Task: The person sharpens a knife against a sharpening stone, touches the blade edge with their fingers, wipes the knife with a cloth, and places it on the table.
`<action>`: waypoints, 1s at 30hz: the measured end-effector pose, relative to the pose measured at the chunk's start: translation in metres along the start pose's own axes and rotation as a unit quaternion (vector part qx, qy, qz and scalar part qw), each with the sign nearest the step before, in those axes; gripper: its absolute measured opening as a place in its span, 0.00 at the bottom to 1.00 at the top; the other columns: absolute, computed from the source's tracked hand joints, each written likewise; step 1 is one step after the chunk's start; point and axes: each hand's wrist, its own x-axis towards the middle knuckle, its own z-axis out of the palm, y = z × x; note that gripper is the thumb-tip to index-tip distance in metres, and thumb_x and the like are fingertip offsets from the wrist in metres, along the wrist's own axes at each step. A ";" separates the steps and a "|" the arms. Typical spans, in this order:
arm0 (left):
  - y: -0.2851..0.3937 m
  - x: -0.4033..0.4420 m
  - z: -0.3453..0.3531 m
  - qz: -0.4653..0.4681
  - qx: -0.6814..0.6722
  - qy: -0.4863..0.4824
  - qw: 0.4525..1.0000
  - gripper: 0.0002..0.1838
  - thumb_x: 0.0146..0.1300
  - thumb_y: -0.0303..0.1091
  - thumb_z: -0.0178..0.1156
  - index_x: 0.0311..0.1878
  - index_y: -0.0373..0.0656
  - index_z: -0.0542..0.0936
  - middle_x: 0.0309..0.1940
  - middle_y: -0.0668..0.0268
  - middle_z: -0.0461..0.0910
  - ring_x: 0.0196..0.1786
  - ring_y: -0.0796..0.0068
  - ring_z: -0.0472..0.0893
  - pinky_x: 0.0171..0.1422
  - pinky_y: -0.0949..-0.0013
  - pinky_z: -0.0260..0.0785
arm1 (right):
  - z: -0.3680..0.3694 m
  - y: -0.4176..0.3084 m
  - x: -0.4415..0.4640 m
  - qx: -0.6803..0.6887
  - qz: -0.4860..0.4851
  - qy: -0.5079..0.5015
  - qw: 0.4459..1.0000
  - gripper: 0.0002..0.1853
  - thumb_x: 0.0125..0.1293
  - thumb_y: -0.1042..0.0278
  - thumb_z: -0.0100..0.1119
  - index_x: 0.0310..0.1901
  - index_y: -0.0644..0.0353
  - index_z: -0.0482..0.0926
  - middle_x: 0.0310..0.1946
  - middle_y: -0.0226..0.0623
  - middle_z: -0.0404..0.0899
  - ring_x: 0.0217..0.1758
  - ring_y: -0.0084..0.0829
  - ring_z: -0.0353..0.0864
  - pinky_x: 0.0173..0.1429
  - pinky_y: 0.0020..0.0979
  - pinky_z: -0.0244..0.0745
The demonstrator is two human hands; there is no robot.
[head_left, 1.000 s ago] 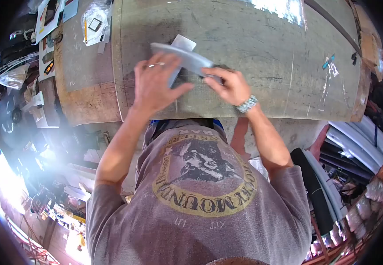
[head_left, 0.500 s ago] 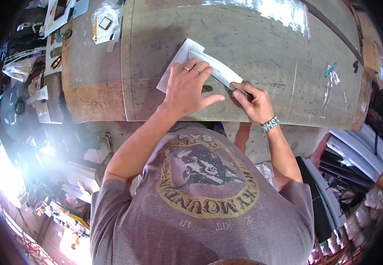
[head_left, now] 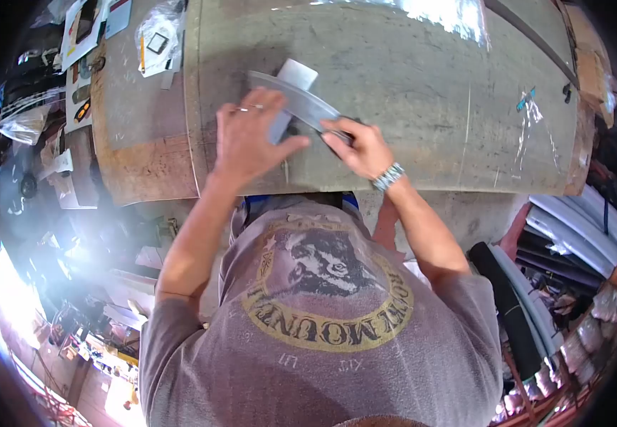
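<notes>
A large knife (head_left: 307, 104) with a broad, pale blade lies across a light grey sharpening stone (head_left: 298, 73) on the worktable. My right hand (head_left: 367, 151) is wrapped around its dark handle. My left hand (head_left: 248, 139) is spread with the thumb out, its fingertips resting on the blade near the tip end; it grips nothing. Part of the stone shows below the blade beside my left thumb, and the rest is hidden by hand and blade.
The worn worktable (head_left: 429, 128) has a metal strip on its far right. A plastic bag (head_left: 159, 43) with a pencil lies at the left, and a clear plastic scrap with blue tape (head_left: 529, 107) at the right. Rolled sheets (head_left: 572, 235) stand at the lower right.
Both hands and the knife have moved left, the blade sliding across the stone so its tip end extends past the stone's left side. The whole view has shifted slightly.
</notes>
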 end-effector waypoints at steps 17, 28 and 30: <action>0.035 0.012 0.001 0.033 -0.056 0.015 0.998 0.42 0.55 0.70 0.72 0.59 0.40 0.86 0.63 0.60 0.85 0.73 0.62 0.77 0.72 0.46 0.60 | -0.037 0.014 -0.045 -0.040 0.031 0.043 0.998 0.14 0.75 0.65 0.67 0.58 0.59 0.88 0.38 0.40 0.92 0.30 0.25 0.86 0.36 0.30 0.79; 0.039 0.015 0.004 0.029 -0.059 -0.003 0.998 0.41 0.57 0.68 0.72 0.60 0.41 0.86 0.63 0.61 0.85 0.73 0.60 0.77 0.72 0.49 0.60 | -0.031 0.011 -0.039 0.005 0.041 0.059 0.997 0.14 0.73 0.64 0.67 0.57 0.54 0.89 0.34 0.45 0.91 0.26 0.34 0.88 0.33 0.37 0.79; 0.018 0.007 -0.001 0.003 -0.031 0.003 1.000 0.41 0.56 0.68 0.73 0.59 0.40 0.87 0.64 0.61 0.85 0.72 0.61 0.78 0.72 0.50 0.60 | -0.012 0.009 -0.019 0.032 0.045 0.020 0.998 0.14 0.75 0.63 0.67 0.57 0.57 0.88 0.31 0.40 0.89 0.27 0.29 0.84 0.35 0.33 0.77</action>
